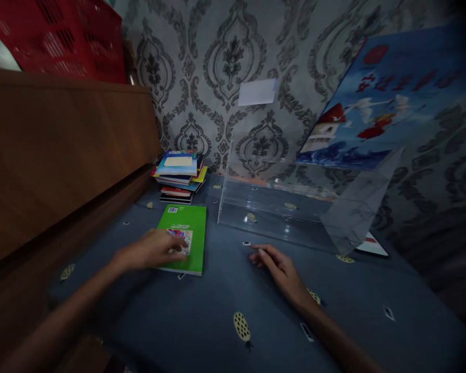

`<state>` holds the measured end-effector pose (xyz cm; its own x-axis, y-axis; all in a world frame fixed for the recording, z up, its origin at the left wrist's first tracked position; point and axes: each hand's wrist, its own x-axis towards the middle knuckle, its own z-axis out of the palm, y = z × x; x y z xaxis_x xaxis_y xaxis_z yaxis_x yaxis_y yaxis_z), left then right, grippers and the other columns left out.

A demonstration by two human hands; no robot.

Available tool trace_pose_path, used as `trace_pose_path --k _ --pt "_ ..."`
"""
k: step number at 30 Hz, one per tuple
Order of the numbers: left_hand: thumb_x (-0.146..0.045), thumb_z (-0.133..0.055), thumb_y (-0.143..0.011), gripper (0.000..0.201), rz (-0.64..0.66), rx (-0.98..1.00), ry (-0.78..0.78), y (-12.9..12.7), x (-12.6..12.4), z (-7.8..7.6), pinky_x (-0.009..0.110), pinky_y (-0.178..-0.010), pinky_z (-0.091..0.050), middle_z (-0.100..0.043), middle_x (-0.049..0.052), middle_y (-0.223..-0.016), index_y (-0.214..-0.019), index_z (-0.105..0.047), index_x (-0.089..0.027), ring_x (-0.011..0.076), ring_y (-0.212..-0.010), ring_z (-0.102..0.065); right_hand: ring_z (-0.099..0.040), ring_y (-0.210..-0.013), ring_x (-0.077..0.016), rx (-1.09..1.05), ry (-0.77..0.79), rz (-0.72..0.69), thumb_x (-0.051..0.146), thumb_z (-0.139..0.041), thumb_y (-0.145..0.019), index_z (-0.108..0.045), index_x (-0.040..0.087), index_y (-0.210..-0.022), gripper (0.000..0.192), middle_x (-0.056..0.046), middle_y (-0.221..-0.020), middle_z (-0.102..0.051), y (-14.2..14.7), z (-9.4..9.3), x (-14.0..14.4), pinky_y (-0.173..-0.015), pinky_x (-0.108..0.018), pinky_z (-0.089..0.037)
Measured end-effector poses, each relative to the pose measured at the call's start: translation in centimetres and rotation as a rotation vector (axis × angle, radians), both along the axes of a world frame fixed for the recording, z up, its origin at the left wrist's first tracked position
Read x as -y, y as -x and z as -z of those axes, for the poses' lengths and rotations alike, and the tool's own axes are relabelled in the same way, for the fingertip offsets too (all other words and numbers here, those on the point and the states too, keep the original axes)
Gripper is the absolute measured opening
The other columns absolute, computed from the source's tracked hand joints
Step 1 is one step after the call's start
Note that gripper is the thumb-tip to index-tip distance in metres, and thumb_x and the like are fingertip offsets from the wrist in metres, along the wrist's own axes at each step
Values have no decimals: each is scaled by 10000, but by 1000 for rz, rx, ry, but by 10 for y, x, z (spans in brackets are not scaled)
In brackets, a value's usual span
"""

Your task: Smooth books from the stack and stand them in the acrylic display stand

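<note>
**Left hand flat on a green book**

Head view: the green book (184, 237) lies flat on the blue patterned table (225, 305), long axis running away from the person, barcode at the far end. Its cover is bright green with a small colourful picture. The left hand (155, 250) rests on its near half, fingers spread and clamped on nothing. The right hand (280, 270) lies loosely open on the cloth, near a clear plastic box (279, 212). A stack of books (179, 176) stands just behind.

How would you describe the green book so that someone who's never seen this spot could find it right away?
On the blue patterned cloth, look just in front of the stack of books by the wall. The green book lies flat and alone there, under the left hand. It is the only bright green cover, set apart from the stack.
</note>
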<state>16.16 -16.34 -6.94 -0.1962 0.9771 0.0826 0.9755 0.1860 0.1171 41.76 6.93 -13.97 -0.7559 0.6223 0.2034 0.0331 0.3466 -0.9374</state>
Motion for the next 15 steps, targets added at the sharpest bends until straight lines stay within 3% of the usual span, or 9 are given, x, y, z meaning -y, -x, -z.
trace_pose_path --k 1,3,6,8,11,15 --pt "-459 -542 -941 297 19 17 -5 18 -9 -8 256 -705 -521 -766 21 -984 -1113 -727 -302 208 -860 -715 -689 -752 -228 6 -7 5 634 -561 -879 -727 213 -1020 474 -69 -795 -741 0 0 0 -730 -368 -576" --pt "-454 -457 -976 359 -68 -14 -116 55 -31 -21 273 -753 -494 -753 60 -1049 -1088 -722 -239 225 -926 -691 -690 -745 -226 16 -26 8 649 -544 -883 -726 208 -1018 496 -72 -794 -742 0 0 0 -720 -363 -577" --pt "-413 -461 -961 347 -138 -31 -126 104 -73 -34 272 -727 -469 -712 41 -806 -881 -717 -191 207 -783 -650 -697 -759 -225 32 -50 -6 658 -516 -898 -726 203 -1025 518 -75 -805 -743 -1 -3 0 -729 -363 -583" --pt "-353 -462 -949 312 -185 -56 -190 127 -98 -36 322 -830 -474 -705 85 -924 -955 -706 -159 245 -912 -637 -700 -765 -226 46 -54 -13 666 -509 -899 -729 202 -1016 526 -78 -807 -743 -1 -5 1 -741 -366 -588" --pt "-322 -490 -927 331 -236 -71 -278 145 -122 -30 386 -965 -446 -655 131 -1149 -1157 -652 -147 288 -1110 -581 -699 -775 -224 46 -51 -14 658 -502 -907 -732 205 -998 515 -81 -817 -740 -2 -6 1 -755 -366 -588" --pt "-364 -494 -938 317 -209 -21 -262 146 -127 1 383 -976 -460 -674 106 -1122 -1128 -665 -177 276 -1096 -602 -693 -775 -223 43 -51 -22 615 -506 -919 -728 208 -1017 473 -79 -824 -739 -2 -3 0 -749 -366 -584"
